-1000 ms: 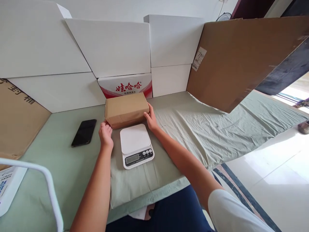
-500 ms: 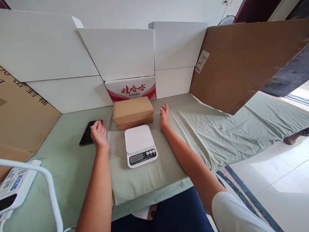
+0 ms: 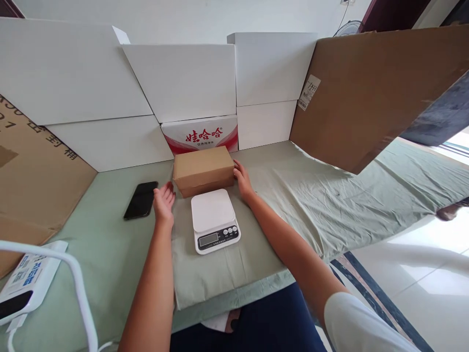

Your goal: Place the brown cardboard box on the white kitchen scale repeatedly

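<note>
A closed brown cardboard box (image 3: 203, 168) lies on the green cloth, just behind a white kitchen scale (image 3: 215, 221) with a dark, blank-looking display. My right hand (image 3: 243, 180) is at the box's right end, fingers extended and at or very near its side; whether they touch I cannot tell. To the left of the box, my left hand (image 3: 164, 201) is open with its palm turned inward and a small gap to the box. Neither hand holds anything.
A black phone (image 3: 141, 200) lies left of my left hand. White boxes (image 3: 179, 80) and a red-and-white carton (image 3: 205, 137) wall off the back. Large cardboard panels stand at left and right (image 3: 366, 93). A white device (image 3: 31, 283) with a cable (image 3: 78, 288) sits front left.
Both hands have moved inward toward the cardboard box. My right hand has come up to its right end, and my left hand has left the phone and opened.
</note>
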